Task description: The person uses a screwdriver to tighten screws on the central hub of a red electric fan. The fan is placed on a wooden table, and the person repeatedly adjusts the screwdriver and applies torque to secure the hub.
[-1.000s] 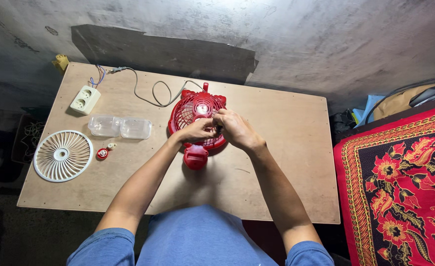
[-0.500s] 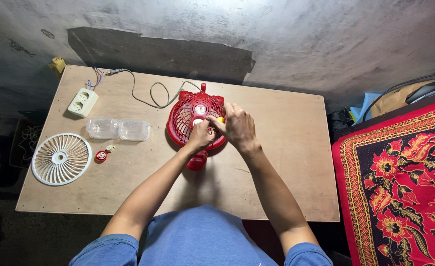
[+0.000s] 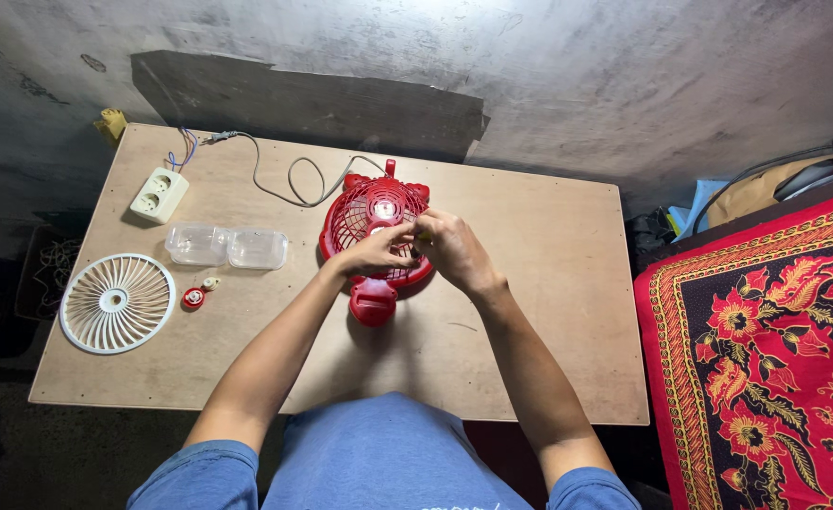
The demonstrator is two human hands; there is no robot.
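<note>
Red fan (image 3: pixel 376 236) lies flat on the wooden table (image 3: pixel 548 312) directly under both hands, where I see my left hand (image 3: pixel 374 253) and right hand (image 3: pixel 454 250) pinched together over its grille centre, apparently working a small part, so I judge careful fingertip alignment comes next.

A white fan grille (image 3: pixel 117 302), two clear tubs (image 3: pixel 227 246) and a white socket block (image 3: pixel 159 195) lie on the wooden table (image 3: pixel 548 312).

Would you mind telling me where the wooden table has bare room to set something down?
The right side, between the red fan and the table edge, is bare. The left is crowded: white grille, clear containers, socket block.
</note>
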